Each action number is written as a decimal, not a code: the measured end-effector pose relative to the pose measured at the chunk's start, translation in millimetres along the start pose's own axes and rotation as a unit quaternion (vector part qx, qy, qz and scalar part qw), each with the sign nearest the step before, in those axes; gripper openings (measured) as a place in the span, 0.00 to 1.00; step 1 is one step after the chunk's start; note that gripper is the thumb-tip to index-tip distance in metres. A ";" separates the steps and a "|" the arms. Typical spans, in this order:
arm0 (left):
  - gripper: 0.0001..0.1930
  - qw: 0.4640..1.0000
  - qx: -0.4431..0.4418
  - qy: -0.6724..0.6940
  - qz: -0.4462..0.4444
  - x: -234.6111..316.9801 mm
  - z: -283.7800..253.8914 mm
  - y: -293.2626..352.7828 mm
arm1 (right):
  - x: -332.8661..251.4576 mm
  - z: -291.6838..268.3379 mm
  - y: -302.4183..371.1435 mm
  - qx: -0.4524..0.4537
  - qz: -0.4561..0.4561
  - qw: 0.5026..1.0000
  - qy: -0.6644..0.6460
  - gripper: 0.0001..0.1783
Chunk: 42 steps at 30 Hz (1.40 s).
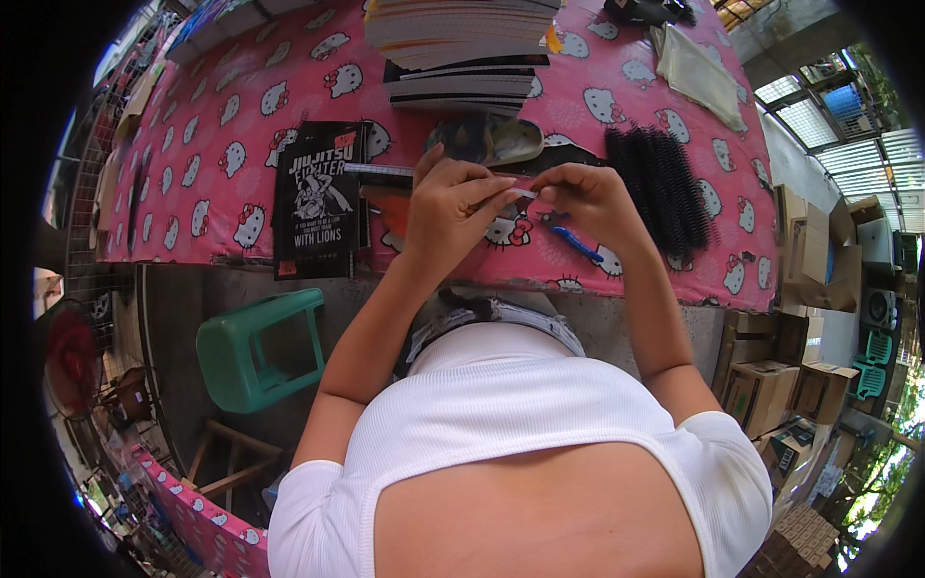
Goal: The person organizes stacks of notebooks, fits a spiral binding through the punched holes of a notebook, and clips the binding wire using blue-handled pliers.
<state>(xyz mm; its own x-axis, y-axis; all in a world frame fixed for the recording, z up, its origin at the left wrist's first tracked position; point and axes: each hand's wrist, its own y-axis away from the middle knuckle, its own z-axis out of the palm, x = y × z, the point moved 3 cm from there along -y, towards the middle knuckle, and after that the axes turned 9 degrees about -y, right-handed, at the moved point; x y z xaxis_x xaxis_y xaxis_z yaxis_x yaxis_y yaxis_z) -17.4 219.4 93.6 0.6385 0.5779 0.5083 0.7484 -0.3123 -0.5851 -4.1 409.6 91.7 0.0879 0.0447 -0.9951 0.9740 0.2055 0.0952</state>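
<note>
Both hands meet above the pink patterned tablecloth, near the table's front edge. My left hand (448,200) is closed, pinching one end of a small white strip (523,193). My right hand (599,200) has its fingertips closed on the other end of that strip. What the strip is made of is too small to tell. A blue-handled tool (576,244) lies just below my right hand. Left of my left hand is a black printed book (316,202), lying on another dark one. Something orange (390,214) shows partly behind my left wrist.
Black spiral binding coils (660,188) lie to the right. Beyond my hands are a shallow oval container (515,142) and a tall stack of books (462,39). A folded cream cloth (699,77) lies far right. A green stool (260,347) stands on the floor at left.
</note>
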 end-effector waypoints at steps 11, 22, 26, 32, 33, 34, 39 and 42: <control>0.06 0.998 0.044 0.008 0.045 1.1 -0.9 8.2 | 6.1 -4.1 -12.7 -0.058 0.010 0.998 0.008 0.08; 0.12 0.995 0.080 -0.045 0.030 -0.6 3.1 11.7 | -28.7 15.5 11.4 -0.014 -0.176 0.938 0.297 0.12; 0.12 0.995 0.058 -0.082 -0.003 -8.2 -2.4 8.0 | -19.6 13.6 11.0 0.059 -0.209 0.949 0.229 0.16; 0.12 0.993 0.058 -0.102 0.014 -8.0 -2.2 8.5 | -25.5 22.8 12.1 0.054 -0.217 0.908 0.355 0.11; 0.12 0.993 0.059 -0.102 0.015 -7.2 -2.9 7.5 | -22.2 20.6 9.6 0.043 -0.207 0.914 0.346 0.10; 0.12 0.993 0.061 -0.102 0.014 -7.1 -3.2 7.4 | -19.2 17.7 6.4 0.032 -0.196 0.920 0.337 0.10; 0.11 0.993 0.070 -0.092 0.006 -9.6 -0.3 7.1 | -29.6 22.1 8.2 0.104 -0.219 0.905 0.350 0.07; 0.11 0.993 0.072 -0.090 -0.003 -9.7 0.8 8.6 | -26.2 24.7 8.2 0.078 -0.199 0.902 0.375 0.05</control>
<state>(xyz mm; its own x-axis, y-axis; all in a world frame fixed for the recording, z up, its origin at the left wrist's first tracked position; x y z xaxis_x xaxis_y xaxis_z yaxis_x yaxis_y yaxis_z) -17.3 211.7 83.2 0.5814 0.7093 0.3986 0.7111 -0.2048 -0.6727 6.7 385.9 117.9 -0.3845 0.6589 -0.6465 0.9197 0.2136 -0.3293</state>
